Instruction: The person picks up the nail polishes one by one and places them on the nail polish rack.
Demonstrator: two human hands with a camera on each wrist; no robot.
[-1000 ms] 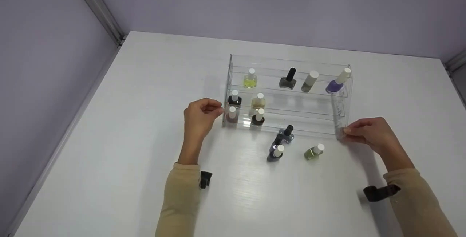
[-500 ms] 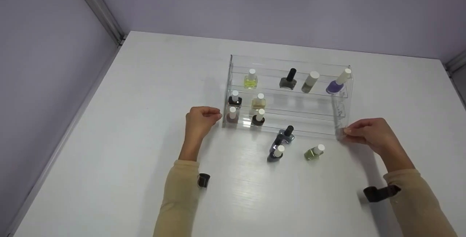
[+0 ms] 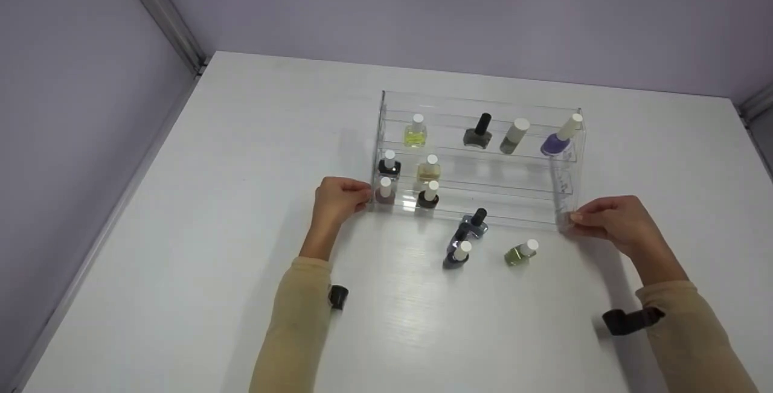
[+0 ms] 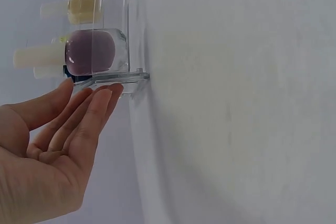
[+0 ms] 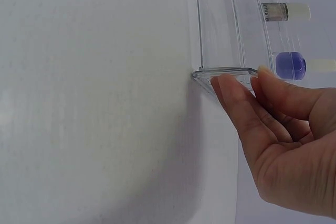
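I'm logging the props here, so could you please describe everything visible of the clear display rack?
The clear acrylic rack stands upright on the white table, with three stepped shelves. It holds eight nail polish bottles, four on the top shelf. The left hand touches its left front corner with straight fingertips; the right hand touches its right front corner.

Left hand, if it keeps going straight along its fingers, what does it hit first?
Most likely the left end wall of the clear rack: the left hand has its fingertips at the wall's lower corner already, with the mauve bottle just behind it.
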